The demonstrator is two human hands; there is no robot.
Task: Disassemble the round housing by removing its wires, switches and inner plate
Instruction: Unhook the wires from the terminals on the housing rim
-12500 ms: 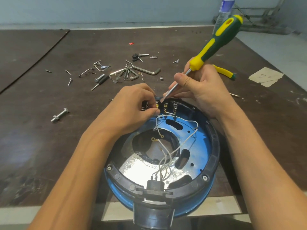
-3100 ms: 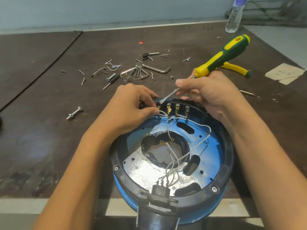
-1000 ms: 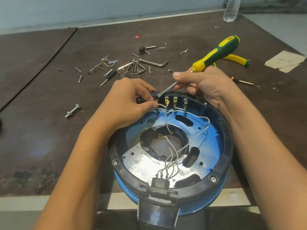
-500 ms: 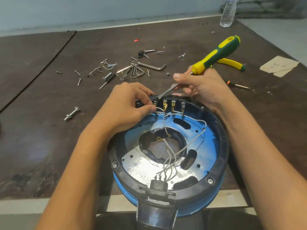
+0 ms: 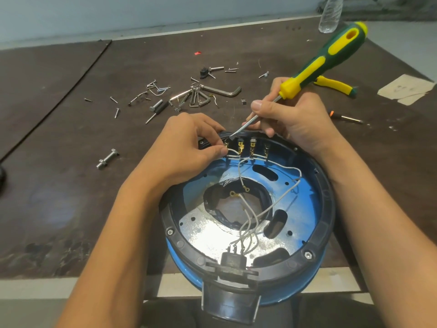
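Observation:
The round housing [image 5: 327, 209], blue with a black rim, lies open-side up at the table's near edge. Inside it sit a shiny inner plate [image 5: 208, 235] and several white wires [image 5: 272, 207] running from a near connector to brass switch terminals [image 5: 247, 147] on the far wall. My left hand [image 5: 189, 145] pinches the white wire at the leftmost terminal. My right hand [image 5: 293, 117] grips the metal shaft of a green-and-yellow screwdriver [image 5: 324, 60]. Its tip rests on the rim just above that leftmost terminal.
Loose screws, hex keys [image 5: 212, 92] and a bolt [image 5: 107, 158] lie scattered on the dark table beyond and left of the housing. Yellow-handled pliers [image 5: 335, 85], a small screwdriver [image 5: 346, 117], a paper scrap [image 5: 405, 89] and a plastic bottle [image 5: 331, 13] are at the right.
Both hands stay at the leftmost terminal as before. The screwdriver handle has tipped slightly higher and the view has shifted a little.

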